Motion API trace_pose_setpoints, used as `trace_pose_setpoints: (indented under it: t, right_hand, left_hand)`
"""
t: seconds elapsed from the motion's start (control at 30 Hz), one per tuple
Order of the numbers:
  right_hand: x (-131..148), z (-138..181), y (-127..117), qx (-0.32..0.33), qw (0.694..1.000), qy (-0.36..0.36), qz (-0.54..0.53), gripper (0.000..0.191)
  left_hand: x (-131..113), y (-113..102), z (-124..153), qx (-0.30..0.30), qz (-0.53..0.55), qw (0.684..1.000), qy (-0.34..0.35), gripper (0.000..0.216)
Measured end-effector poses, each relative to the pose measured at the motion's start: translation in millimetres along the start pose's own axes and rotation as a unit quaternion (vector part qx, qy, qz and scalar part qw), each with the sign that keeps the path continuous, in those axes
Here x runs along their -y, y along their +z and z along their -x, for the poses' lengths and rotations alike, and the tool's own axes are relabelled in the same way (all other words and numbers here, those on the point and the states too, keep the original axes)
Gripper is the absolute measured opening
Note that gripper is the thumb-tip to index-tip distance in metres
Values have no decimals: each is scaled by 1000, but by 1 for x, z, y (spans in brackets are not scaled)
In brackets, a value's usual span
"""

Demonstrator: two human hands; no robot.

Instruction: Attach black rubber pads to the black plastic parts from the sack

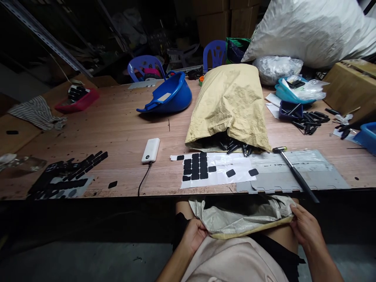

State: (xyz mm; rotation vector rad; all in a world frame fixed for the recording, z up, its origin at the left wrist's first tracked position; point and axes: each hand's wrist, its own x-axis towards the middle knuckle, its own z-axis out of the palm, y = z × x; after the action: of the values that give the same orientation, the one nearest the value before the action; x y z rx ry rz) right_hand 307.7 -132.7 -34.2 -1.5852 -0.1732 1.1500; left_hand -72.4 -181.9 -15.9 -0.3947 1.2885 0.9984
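Observation:
Across my lap, below the table edge, lies the mouth of a yellow sack (243, 223) with a pale inner lining. My left hand (195, 235) grips its rim at the left corner, fingers closed on the fabric. At the right corner my right hand (305, 223) pinches the same rim, thumb on top. The sack's mouth is spread between the hands; its inside is dark and its lower part is hidden. On the table ahead, a second yellow sack (229, 102) lies on its side, with black tubular pieces (235, 147) at its opening.
Near the edge are a white sheet with black stickers (195, 166), a hammer (296, 174) on a grey mat (329, 172), and a white power bank (150, 150). Behind stand a blue basin (176, 94), a turquoise basket (293, 92) and a cardboard box (352, 90). Black strips (67, 176) lie left.

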Motion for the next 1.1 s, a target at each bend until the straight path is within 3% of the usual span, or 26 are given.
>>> trace_pose_setpoints:
  t: [0.13, 0.23, 0.33, 0.43, 0.5, 0.57, 0.67, 0.7, 0.77, 0.83, 0.9, 0.97, 1.03, 1.1]
  right_hand:
    - [-1, 0, -1, -2, 1000, 7, -16, 43]
    - [-2, 2, 0, -8, 1000, 0, -10, 42]
    - [-6, 3, -1, -12, 1000, -15, 24, 45]
    - [-9, 3, -5, -26, 996, -53, 71, 50]
    - [-10, 2, -8, -39, 990, -87, 108, 53]
    - [-9, 0, -11, -49, 980, -121, 151, 57]
    - [-3, 3, -12, -68, 945, -192, 257, 59]
    - [0, 7, -11, -88, 919, -238, 302, 57]
    - [8, 19, -4, -139, 839, -366, 378, 49]
    - [16, 36, 7, -158, 744, -507, 406, 38]
    - [21, 55, 21, -87, 685, -604, 398, 26]
    - [20, 70, 36, 60, 665, -627, 401, 23]
    - [11, 76, 48, 190, 642, -584, 459, 26]
    - [-2, 73, 54, 251, 610, -513, 549, 27]
  left_hand:
    - [-6, 5, 4, 26, 37, 999, -26, 53]
    - [-11, 5, 10, 57, 31, 998, -5, 44]
    - [-10, 4, 16, 28, -48, 995, 78, 48]
    - [-5, 3, 25, -20, -155, 961, 227, 76]
    - [-6, 5, 32, -60, -212, 905, 363, 86]
    - [-10, 9, 37, -61, -280, 824, 489, 72]
    - [-18, 17, 38, 61, -454, 669, 585, 25]
    - [-19, 19, 36, 102, -522, 608, 589, 18]
    - [-19, 20, 31, 148, -636, 491, 577, 24]
    - [-17, 17, 26, 152, -707, 413, 553, 30]
    - [-14, 13, 23, 143, -745, 378, 531, 32]
    - [-14, 9, 22, 141, -768, 367, 506, 34]
    - [-16, 7, 23, 150, -786, 363, 477, 39]
    - [-21, 9, 25, 167, -802, 361, 445, 45]
